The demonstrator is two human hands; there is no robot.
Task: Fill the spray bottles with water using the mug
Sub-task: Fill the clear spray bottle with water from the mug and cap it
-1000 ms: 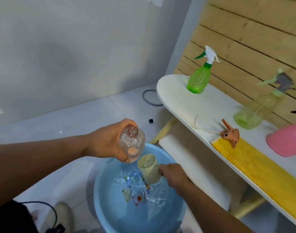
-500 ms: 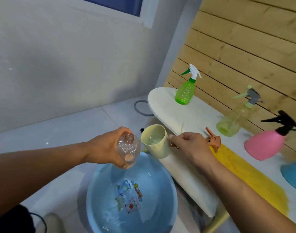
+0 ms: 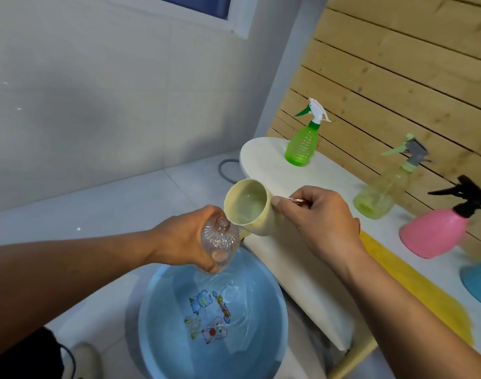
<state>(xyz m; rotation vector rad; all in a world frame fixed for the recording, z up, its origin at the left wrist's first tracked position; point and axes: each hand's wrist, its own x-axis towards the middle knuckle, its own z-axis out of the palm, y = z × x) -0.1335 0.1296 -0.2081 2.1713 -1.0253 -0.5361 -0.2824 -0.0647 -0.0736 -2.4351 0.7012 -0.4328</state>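
My left hand grips a clear, orange-tinted bottle with no spray head, held above the blue basin of water. My right hand holds the cream mug by its handle. The mug has water in it and is tilted, its lip just above and to the right of the bottle's open neck. On the white board stand a bright green spray bottle, a pale green one and a pink one with a black head.
A blue object sits at the right edge on the board, near a yellow patch. A wooden slat wall stands behind the board. A grey ring lies on the tiled floor by the wall.
The mug came up out of the basin with water and now sits tilted beside the bottle's neck. The bottle stayed over the basin. The view turned right and showed more bottles.
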